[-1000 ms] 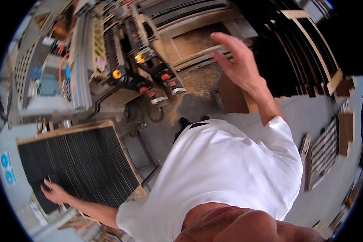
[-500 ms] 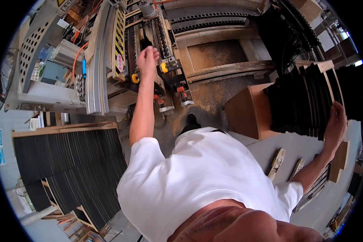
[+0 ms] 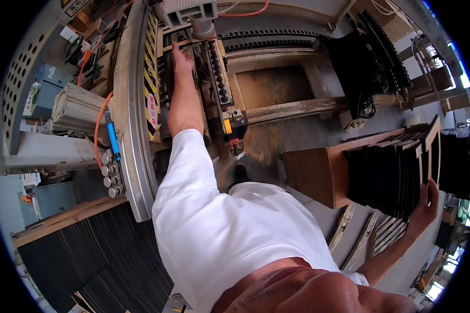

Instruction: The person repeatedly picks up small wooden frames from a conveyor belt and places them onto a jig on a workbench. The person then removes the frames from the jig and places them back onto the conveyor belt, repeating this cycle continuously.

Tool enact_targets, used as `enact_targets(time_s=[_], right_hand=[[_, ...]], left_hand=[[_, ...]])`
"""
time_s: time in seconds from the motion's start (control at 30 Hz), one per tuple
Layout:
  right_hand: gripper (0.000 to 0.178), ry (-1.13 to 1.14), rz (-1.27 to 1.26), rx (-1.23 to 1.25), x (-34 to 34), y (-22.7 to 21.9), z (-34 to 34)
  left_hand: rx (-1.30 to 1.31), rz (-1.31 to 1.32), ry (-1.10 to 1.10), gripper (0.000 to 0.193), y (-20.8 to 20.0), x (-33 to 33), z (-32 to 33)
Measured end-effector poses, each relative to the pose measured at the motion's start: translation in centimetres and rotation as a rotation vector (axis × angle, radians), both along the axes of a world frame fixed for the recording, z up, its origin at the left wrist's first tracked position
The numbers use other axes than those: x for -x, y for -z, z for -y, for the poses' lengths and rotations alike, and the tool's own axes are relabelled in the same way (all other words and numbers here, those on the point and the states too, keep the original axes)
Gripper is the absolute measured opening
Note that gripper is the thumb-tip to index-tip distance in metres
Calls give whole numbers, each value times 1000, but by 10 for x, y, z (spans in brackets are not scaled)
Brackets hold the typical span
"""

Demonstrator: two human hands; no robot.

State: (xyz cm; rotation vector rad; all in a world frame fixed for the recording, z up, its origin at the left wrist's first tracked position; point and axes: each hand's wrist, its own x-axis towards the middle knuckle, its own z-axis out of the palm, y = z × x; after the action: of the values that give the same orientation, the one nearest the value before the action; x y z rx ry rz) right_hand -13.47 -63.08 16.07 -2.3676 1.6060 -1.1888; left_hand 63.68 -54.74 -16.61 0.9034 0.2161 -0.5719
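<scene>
The black panels (image 3: 378,180) sit toward three o'clock, standing on edge side by side in a stack. At the stack's outer end, a pale wooden frame (image 3: 430,156) has its long axis running roughly twelve to six, its upper end tipped slightly toward one. The right hand (image 3: 425,206) is at the frame's lower end; its fingers are slightly apart, and I cannot tell whether they touch it.

The left hand (image 3: 183,61) reaches toward eleven o'clock, over the machine, close to a narrow wooden strip (image 3: 167,48) whose long axis runs about eight to two. Its fingers are too small to read, so I cannot tell whether they pinch anything.

Just beyond the strip, toward twelve, hangs a grey cylinder (image 3: 202,28). On the nine o'clock side of the left forearm runs a yellow-and-black striped band (image 3: 151,57), then a long silver rail (image 3: 138,172) and a blue tube (image 3: 113,141). A brown box (image 3: 310,175) adjoins the black panels' nine o'clock side. Wooden slats (image 3: 389,235) lie on the floor toward four, and another dark stack (image 3: 96,255) fills seven to eight.
</scene>
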Motion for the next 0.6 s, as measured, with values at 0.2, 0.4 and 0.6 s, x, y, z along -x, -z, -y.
enact_targets(time_s=[0.2, 0.4, 0.6], right_hand=[[22, -483, -6, 46, -143, 14, -21], [21, -896, -40, -51, -276, 71, -3], [18, -1309, -100, 67, -430, 174, -6]], left_hand=[[288, 1, -115, 83, -4, -15, -2], [287, -30, -119, 54, 9, 41, -35], [236, -36, 28, 25, -3, 234, -128]])
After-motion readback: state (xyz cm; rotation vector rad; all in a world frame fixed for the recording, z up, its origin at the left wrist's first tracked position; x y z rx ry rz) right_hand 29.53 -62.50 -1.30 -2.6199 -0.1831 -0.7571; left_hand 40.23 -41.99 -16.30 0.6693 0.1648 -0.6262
